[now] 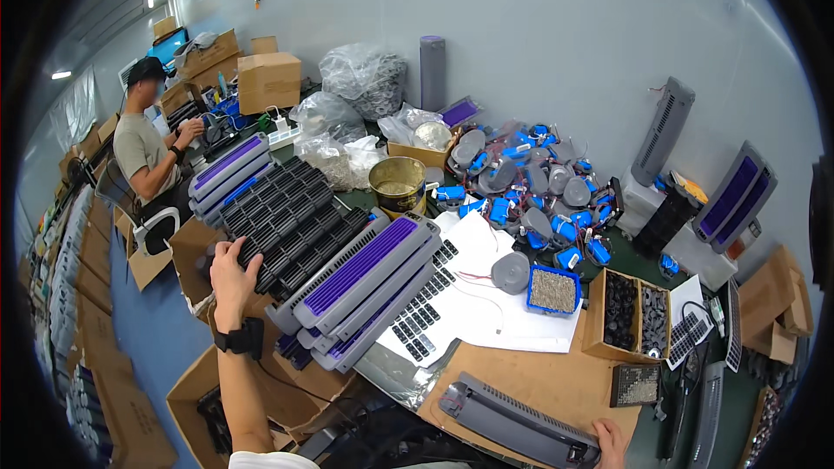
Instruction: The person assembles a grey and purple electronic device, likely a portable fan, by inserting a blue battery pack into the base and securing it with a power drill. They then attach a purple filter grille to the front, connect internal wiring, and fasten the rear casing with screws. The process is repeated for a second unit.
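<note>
Overhead, a crowded worktop [521, 378] under brown cardboard sheeting and white paper fills a pale-walled workshop, with a blue floor [165, 339] and stacked cartons running down the left side. At far left a co-worker [148, 152] in a dark cap sits at the same bench among cardboard boxes [269, 78]. The person's left hand [230, 274], a black band at its wrist, is closed over the near edge of a stack of black slatted grille panels [291, 217]; the fingers curl under the pile, which rests at the worktop's left end. Just beside it lie grey housings with purple inserts [365, 282], fanned in a stack, with white perforated grilles [426, 313] against them. Behind, clear plastic bags [365, 78] of small parts sit near the wall, and a round metal tin [398, 182] stands open, its contents unclear. At centre a heap of blue and grey motor assemblies [530, 191] spreads toward the wall. A blue tray [553, 289] holds small grey fasteners. To its right an open cardboard box [627, 313], split in two compartments, carries dark small parts. At the lower edge the right hand [611, 443] grips the end of a long grey housing [517, 421] lying on the cardboard, fingers wrapped round its corner. More grey and purple units [734, 195] lean at far right.
</note>
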Demonstrator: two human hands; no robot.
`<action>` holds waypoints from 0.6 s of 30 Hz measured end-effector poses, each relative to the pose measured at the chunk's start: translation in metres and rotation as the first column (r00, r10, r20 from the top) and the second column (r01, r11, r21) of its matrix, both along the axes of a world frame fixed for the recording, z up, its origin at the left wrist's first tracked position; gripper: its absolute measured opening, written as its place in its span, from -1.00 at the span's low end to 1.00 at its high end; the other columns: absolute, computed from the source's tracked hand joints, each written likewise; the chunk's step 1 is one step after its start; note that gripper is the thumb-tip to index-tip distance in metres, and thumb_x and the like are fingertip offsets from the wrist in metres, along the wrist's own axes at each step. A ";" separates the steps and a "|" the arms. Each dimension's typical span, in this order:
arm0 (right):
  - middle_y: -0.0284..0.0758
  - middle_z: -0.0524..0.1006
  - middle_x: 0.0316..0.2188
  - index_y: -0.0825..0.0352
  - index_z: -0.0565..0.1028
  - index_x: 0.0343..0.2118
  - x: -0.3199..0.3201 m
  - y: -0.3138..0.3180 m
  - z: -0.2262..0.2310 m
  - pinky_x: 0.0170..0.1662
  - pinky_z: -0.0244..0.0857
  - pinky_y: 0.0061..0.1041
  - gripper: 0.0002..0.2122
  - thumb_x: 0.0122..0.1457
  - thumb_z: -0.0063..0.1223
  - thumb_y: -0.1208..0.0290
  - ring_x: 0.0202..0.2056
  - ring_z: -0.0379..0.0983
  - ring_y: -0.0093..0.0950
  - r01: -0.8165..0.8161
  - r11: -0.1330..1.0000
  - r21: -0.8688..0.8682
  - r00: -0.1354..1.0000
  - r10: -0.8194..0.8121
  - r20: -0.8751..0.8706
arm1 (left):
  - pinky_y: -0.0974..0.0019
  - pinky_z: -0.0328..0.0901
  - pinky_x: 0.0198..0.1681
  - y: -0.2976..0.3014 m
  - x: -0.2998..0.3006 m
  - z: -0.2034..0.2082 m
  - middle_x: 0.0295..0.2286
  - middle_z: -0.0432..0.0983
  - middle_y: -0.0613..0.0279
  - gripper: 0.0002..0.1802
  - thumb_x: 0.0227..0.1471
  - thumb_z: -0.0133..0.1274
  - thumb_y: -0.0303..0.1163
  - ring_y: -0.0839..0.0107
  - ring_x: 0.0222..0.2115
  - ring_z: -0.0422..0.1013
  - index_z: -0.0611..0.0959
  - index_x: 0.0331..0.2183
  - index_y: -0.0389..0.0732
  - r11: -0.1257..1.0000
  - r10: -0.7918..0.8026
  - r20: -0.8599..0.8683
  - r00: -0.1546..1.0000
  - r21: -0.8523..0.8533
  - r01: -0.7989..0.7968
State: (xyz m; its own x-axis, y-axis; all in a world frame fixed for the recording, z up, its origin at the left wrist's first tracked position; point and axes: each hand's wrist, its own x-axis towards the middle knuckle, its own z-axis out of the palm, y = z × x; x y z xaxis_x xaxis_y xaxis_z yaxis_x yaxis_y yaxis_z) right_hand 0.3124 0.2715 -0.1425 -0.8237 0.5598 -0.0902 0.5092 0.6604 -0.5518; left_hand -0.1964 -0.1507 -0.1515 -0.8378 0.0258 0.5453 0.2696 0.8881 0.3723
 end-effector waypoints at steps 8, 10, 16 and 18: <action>-0.06 0.31 0.16 0.35 0.25 0.21 0.013 0.008 -0.028 0.25 0.09 -0.26 -0.14 -0.26 0.46 0.54 0.20 0.21 -0.11 0.127 0.951 -0.282 0.960 -0.189 -0.206 | 0.35 0.35 -0.22 0.008 0.003 0.022 -0.36 0.41 0.21 -0.48 -0.33 0.41 -0.45 0.34 -0.32 0.42 0.64 -0.20 -0.25 0.994 -0.040 -0.026 0.999 0.100 0.042; -0.07 0.28 0.19 0.33 0.22 0.23 0.015 0.012 -0.037 0.25 0.09 -0.25 -0.12 -0.25 0.47 0.49 0.21 0.19 -0.10 0.033 0.992 -0.123 0.956 -0.067 -0.285 | 0.40 0.34 -0.19 0.014 0.006 0.029 -0.34 0.42 0.27 -0.51 -0.28 0.38 -0.54 0.44 -0.30 0.41 0.62 -0.19 -0.26 0.922 -0.178 -0.178 0.968 0.313 0.227; -0.09 0.34 -0.02 0.38 0.29 0.04 0.003 0.020 -0.065 0.09 0.25 -0.29 -0.20 -0.33 0.54 0.41 0.02 0.33 -0.19 0.025 0.994 0.102 0.917 0.018 -0.398 | 0.42 0.30 -0.02 0.074 0.068 0.085 -0.12 0.44 0.21 -0.37 -0.15 0.24 -0.76 0.47 -0.12 0.40 0.45 0.01 -0.31 0.687 -0.260 -0.521 0.813 0.492 0.535; -0.04 0.32 0.00 0.39 0.28 0.07 -0.003 0.019 -0.061 0.09 0.25 -0.26 -0.15 -0.38 0.55 0.44 0.02 0.32 -0.08 -0.024 1.000 -0.012 0.903 0.017 -0.429 | 0.36 0.31 0.01 0.101 0.098 0.103 -0.08 0.45 0.12 -0.31 -0.14 0.18 -0.80 0.43 -0.10 0.41 0.38 0.07 -0.32 0.571 -0.313 -0.610 0.728 0.492 0.657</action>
